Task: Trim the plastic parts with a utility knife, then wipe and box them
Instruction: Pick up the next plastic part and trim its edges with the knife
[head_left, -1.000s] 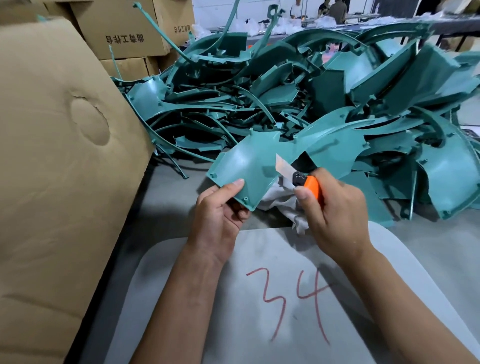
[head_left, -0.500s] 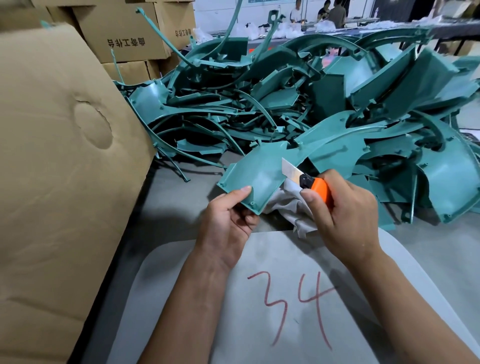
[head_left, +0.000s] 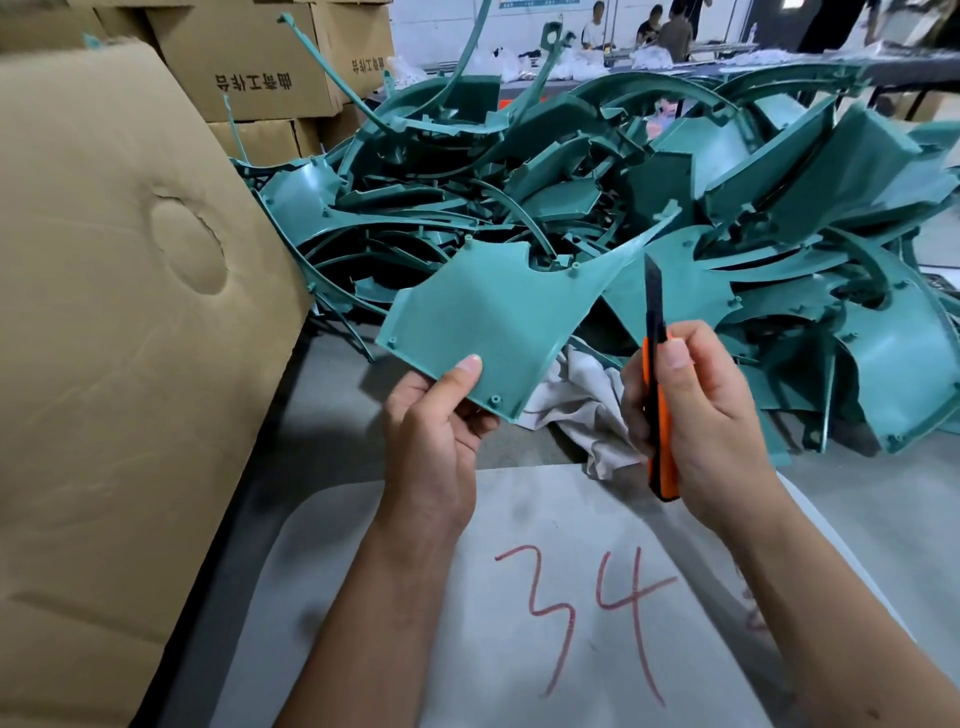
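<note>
Grey tabletop (head_left: 857, 509) is filling the foreground, carrying a pale mat (head_left: 519, 649) marked with a red "34", while a big heap of teal plastic parts (head_left: 675, 182) is piling up behind it and cardboard boxes (head_left: 249, 57) are standing at the back left. A large cardboard flap (head_left: 119, 312) is leaning in at the left, likely the open box waiting for finished pieces.

The left hand (head_left: 436, 431) is pinching one teal plastic part (head_left: 493, 322) by its near edge, thumb lying on the upper face and fingers curling underneath; its grip is closed on that edge. The part is being held up off the tabletop, just in front of the heap, probably so its rim is free all round for the blade. Its long axis is running from lower left to upper right, with a thin tapering tip pointing up and right toward the heap.

The right hand (head_left: 696, 410) is wrapping its grip around the orange utility knife (head_left: 657, 389), thumb pressing along the handle. The knife is standing nearly upright, blade pointing up and away from the person, just beside the part's right edge but apart from it; this looks like a pause between cuts. A whitish cloth (head_left: 576, 405) is lying crumpled between the two hands, close by for wiping.
</note>
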